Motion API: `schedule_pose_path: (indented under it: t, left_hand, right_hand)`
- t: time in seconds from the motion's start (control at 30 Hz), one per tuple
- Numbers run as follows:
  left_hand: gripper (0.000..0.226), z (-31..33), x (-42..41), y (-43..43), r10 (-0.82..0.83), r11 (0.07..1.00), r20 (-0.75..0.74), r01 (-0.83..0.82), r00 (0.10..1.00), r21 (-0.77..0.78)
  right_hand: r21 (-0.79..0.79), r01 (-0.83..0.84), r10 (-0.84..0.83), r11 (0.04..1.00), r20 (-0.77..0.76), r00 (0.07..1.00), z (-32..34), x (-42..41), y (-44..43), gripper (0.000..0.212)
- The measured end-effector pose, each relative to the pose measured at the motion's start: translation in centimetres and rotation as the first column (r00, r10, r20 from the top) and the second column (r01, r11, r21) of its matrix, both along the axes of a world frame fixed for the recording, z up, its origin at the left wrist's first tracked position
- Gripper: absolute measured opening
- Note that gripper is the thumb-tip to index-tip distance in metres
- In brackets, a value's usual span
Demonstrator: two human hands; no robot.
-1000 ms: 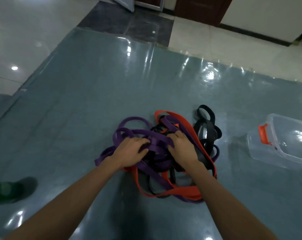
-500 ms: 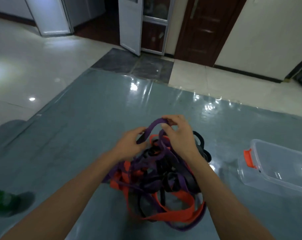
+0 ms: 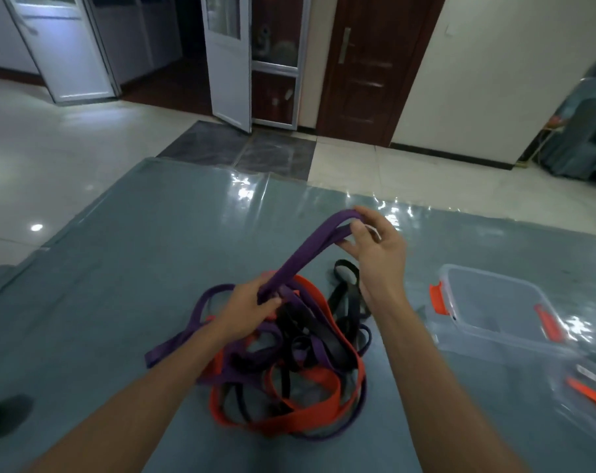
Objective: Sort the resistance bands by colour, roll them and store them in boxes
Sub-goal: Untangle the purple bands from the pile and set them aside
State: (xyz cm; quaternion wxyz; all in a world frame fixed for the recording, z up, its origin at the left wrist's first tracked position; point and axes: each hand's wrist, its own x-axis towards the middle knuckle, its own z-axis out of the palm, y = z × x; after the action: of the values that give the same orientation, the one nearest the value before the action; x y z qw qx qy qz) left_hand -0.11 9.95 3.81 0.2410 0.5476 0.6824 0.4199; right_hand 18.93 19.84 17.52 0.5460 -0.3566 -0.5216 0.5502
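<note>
Now my right hand (image 3: 378,257) is pinching the purple band (image 3: 306,249) up high between thumb and fingertips while my left hand (image 3: 248,312) is gripping it, fingers curled, just above the pile (image 3: 323,375), to draw it free of the tangle

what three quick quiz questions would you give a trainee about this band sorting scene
1. True or false: the left hand holds nothing.
2. Which band does the right hand pinch? A orange, B purple, C black.
3. Fill in: the clear box lies to the ___ of the pile of bands.
Key: 1 false, it grips the purple band; 2 B; 3 right.
</note>
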Motion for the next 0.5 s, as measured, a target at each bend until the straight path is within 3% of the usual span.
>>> schedule_pose_path:
  t: [0.07, 0.13, 0.27, 0.43, 0.5]
  left_hand:
    - [0.013, -1.0, -1.5, -0.8, 0.048, 0.994, -0.083, -0.056, 0.995, -0.090]
    - [0.022, -1.1, -2.6, -1.1, 0.056, 0.985, -0.073, -0.067, 0.996, -0.162]
    - [0.020, 1.3, -3.5, -0.7, 0.054, 0.992, -0.093, -0.065, 0.994, -0.111]
    - [0.029, 5.4, -3.0, 0.1, 0.093, 0.996, -0.190, -0.091, 0.977, 0.020]
    - [0.021, 6.9, -2.4, 0.3, 0.054, 0.999, -0.229, -0.054, 0.972, 0.008]
  right_hand:
    - [-0.047, 0.035, -0.037, 0.998, -0.060, 0.997, -0.4, 1.7, 0.6, 0.023]
    - [-0.080, 0.049, -0.054, 0.996, -0.056, 0.997, -1.3, 3.6, 0.9, 0.024]
    - [-0.165, 0.073, -0.066, 0.984, 0.046, 0.997, -5.1, 6.1, 1.2, 0.024]
    - [-0.237, 0.048, 0.028, 0.970, 0.308, 0.951, -10.5, 7.6, 1.2, 0.031]
    - [-0.240, -0.006, 0.113, 0.971, 0.435, 0.893, -11.5, 7.4, 1.0, 0.038]
